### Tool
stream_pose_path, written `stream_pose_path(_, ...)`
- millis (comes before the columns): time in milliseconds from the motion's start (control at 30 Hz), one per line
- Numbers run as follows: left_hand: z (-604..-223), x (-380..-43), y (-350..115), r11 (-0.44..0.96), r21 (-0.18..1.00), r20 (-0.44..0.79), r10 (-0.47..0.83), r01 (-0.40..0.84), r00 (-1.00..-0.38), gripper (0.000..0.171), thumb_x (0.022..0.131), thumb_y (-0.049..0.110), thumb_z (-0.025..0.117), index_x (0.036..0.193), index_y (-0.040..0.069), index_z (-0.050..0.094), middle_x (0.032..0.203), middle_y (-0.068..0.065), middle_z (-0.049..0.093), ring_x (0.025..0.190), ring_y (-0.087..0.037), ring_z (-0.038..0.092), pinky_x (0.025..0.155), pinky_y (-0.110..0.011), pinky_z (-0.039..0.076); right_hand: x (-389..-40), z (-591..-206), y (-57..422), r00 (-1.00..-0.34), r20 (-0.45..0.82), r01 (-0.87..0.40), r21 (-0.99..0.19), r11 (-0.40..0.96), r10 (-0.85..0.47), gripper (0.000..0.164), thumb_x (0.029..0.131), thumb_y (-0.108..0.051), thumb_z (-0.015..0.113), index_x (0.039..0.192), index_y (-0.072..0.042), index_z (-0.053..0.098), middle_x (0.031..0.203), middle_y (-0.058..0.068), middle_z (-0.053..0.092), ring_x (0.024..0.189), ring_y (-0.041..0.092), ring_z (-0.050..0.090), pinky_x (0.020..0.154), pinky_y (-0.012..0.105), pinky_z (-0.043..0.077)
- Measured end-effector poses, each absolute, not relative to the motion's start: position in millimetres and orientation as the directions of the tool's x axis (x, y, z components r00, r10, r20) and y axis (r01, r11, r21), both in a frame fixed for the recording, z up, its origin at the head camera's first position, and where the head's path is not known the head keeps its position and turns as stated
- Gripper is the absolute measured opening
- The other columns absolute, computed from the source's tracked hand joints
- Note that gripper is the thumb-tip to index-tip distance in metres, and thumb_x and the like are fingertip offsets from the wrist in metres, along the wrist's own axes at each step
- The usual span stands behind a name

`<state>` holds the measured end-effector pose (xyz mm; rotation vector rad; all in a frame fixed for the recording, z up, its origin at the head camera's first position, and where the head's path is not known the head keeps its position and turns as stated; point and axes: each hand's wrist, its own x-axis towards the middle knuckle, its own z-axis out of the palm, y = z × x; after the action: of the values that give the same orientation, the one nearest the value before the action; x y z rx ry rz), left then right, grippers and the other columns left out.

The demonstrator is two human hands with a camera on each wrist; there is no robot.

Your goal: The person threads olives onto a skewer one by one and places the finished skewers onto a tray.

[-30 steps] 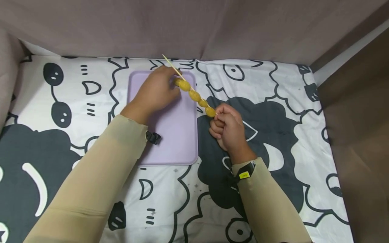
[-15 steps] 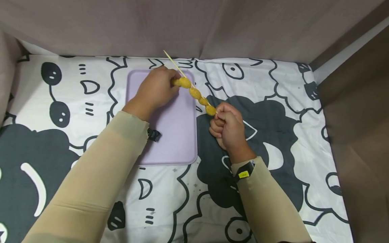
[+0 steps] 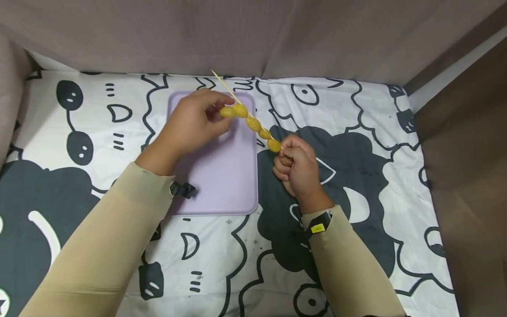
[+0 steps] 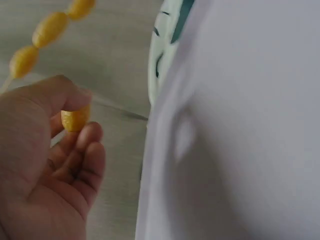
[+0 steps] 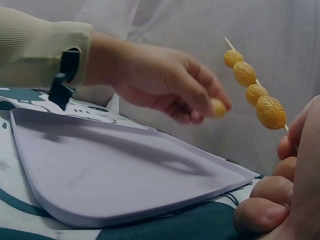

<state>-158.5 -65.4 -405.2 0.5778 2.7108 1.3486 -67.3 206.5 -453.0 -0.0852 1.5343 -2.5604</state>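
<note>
My right hand (image 3: 302, 171) grips the lower end of a thin wooden skewer (image 3: 223, 84), fingers curled round it. Several wrinkled, yellow, oval ball-like pieces (image 5: 270, 113) are threaded along the skewer, which slants up and left with its pointed tip bare. Between thumb and fingers, my left hand (image 3: 190, 123) pinches one loose yellow piece (image 4: 75, 119) of the same kind. In the right wrist view this piece is apart from the skewer, to its left. A lilac tray (image 3: 222, 185) lies flat beneath the left hand.
A white cloth (image 3: 214, 281) with dark cartoon prints covers the table. Grey-brown fabric (image 3: 253, 37) hangs along the back edge, and a brown panel (image 3: 471, 176) stands at the right.
My left wrist has shifted left and toward me, and the pinched yellow piece shows more between the fingers. The right hand and skewer have stayed almost where they were.
</note>
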Motion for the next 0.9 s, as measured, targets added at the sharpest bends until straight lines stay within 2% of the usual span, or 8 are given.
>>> stream_pose_path(200,-396.3,-131.9,-71.4,0.373,0.891,0.164,0.271,0.260,-0.949,0.031,0.094,0.006,0.088,0.123,0.005,0.077,0.115,-0.005,0.076,0.094,-0.015,0.071,0.083,-0.019,0.059,-67.2,-453.0,204.9,-0.983,-0.033,0.113,-0.885,-0.451,-0.179,0.020,0.100,0.003,0.038,0.082,-0.003,0.044,0.058,-0.002,0.018,0.042,0.012,0.015,0.038,0.029,0.010)
stream_pose_path(467,-397.5,-106.6,-71.6,0.241,0.954,0.147,0.148,0.179,-0.978,0.032,0.092,0.007,0.091,0.122,0.007,0.080,0.108,-0.003,0.076,0.091,-0.015,0.072,0.080,-0.024,0.063,-66.6,-454.1,206.0,-0.980,-0.028,0.114,-0.889,-0.443,-0.197,0.019,0.100,0.001,0.039,0.082,-0.001,0.041,0.060,0.002,0.014,0.042,0.015,0.012,0.039,0.030,0.008)
stream_pose_path(633,-403.6,-95.0,-71.4,-0.003,0.996,0.095,0.063,0.095,-0.994,0.031,0.093,0.000,0.088,0.123,0.005,0.079,0.100,0.000,0.081,0.086,-0.013,0.073,0.071,-0.018,0.060,-66.1,-453.4,205.7,-0.977,-0.016,0.109,-0.894,-0.435,-0.214,0.018,0.099,0.001,0.039,0.082,-0.001,0.042,0.060,0.002,0.014,0.043,0.016,0.010,0.039,0.031,0.008)
stream_pose_path(733,-409.2,-91.1,-69.9,-0.177,0.982,0.072,0.053,0.062,-0.996,0.030,0.097,-0.007,0.079,0.126,0.003,0.077,0.102,0.000,0.081,0.088,-0.011,0.077,0.077,-0.021,0.066,-65.8,-453.3,206.1,-0.975,-0.016,0.112,-0.898,-0.425,-0.222,0.018,0.099,0.000,0.040,0.081,-0.003,0.041,0.060,0.002,0.015,0.043,0.015,0.010,0.039,0.030,0.008)
stream_pose_path(900,-420.4,-90.0,-71.0,-0.350,0.937,0.036,0.075,0.007,-0.997,0.026,0.108,-0.004,0.065,0.131,0.003,0.075,0.107,-0.004,0.077,0.092,-0.017,0.080,0.090,-0.033,0.072,-65.2,-451.8,205.0,-0.972,-0.035,0.125,-0.914,-0.385,-0.233,0.020,0.100,0.001,0.039,0.080,-0.005,0.040,0.061,0.002,0.016,0.043,0.016,0.014,0.039,0.030,0.011)
